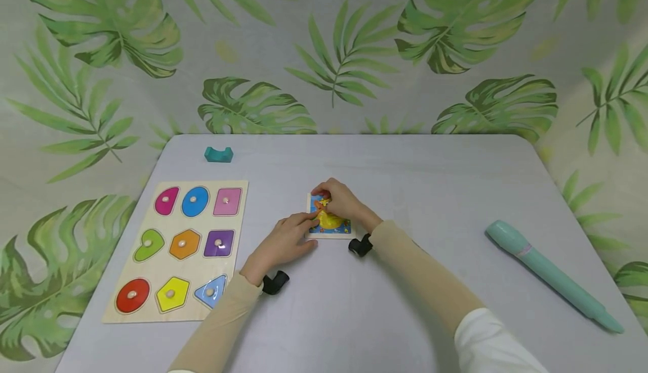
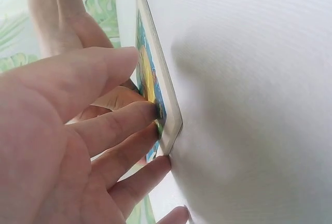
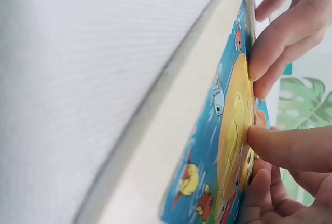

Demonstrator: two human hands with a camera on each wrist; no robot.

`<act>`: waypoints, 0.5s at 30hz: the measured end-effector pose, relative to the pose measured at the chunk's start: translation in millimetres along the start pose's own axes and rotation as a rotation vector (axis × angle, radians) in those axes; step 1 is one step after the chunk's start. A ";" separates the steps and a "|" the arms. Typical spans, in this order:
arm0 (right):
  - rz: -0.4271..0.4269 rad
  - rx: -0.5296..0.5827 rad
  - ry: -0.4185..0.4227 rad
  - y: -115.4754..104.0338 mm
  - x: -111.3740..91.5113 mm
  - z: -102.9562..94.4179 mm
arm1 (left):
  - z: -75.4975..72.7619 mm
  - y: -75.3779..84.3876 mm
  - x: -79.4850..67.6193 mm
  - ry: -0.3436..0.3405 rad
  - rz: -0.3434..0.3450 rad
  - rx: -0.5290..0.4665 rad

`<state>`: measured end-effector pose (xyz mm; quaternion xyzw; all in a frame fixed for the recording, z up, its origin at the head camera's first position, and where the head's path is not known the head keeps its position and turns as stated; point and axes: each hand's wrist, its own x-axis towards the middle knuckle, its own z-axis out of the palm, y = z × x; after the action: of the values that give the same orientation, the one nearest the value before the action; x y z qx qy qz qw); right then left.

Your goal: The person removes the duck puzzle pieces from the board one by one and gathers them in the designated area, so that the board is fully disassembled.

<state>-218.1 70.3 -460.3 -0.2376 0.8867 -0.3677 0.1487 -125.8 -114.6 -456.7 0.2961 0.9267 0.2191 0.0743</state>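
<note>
A small wooden jigsaw puzzle [image 1: 331, 230] lies at the middle of the table, with a yellow duck on a blue background with fish. My right hand [image 1: 344, 200] arches over its far part, thumb and bent fingers set about a puzzle piece by the duck's head, which they mostly cover. In the right wrist view the right thumb [image 3: 285, 146] touches the yellow surface. My left hand [image 1: 289, 239] reaches in from the left with loosely extended fingers. Its fingertips [image 2: 148, 111] rest on the puzzle's face and rim, seen in the left wrist view.
A wooden peg board [image 1: 169, 269] with several colored knobbed shapes lies left, under the left forearm's line. A teal curved block [image 1: 219, 154] sits at the far left. On the right lies a long teal tapered object [image 1: 552, 274]. Leaf-printed cloth [image 1: 354, 52] hangs behind the table.
</note>
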 end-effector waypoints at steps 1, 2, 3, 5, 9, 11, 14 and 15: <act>0.003 -0.003 0.001 0.1 -0.5 0.0 | 0.0 0.0 0.2 -0.001 0.000 0.002; 0.005 -0.001 0.005 -0.2 -1.2 0.0 | -0.1 0.0 0.4 -0.001 -0.001 0.002; 0.007 0.002 0.012 -0.4 -1.7 0.1 | -0.1 -0.1 0.6 0.000 0.001 0.002; 0.005 0.011 0.033 -1.1 -2.9 0.5 | -0.2 -0.1 0.9 0.001 0.003 0.002; -0.014 0.028 0.083 -1.5 -2.9 2.2 | -1.0 0.4 0.9 0.003 0.006 -0.005; -0.019 0.042 0.101 -0.6 -2.5 2.4 | -1.9 1.0 0.4 0.003 0.004 -0.013; -0.013 0.102 0.119 1.9 -2.1 -0.3 | -2.7 1.7 -0.1 0.001 0.002 -0.022; -0.006 0.130 0.125 3.2 -2.4 -2.3 | -2.9 1.7 -0.2 -0.001 0.002 -0.024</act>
<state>-218.1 74.9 -460.8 -0.2066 0.8679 -0.4389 0.1071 -125.5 -114.5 -453.4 0.2964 0.9237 0.2300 0.0779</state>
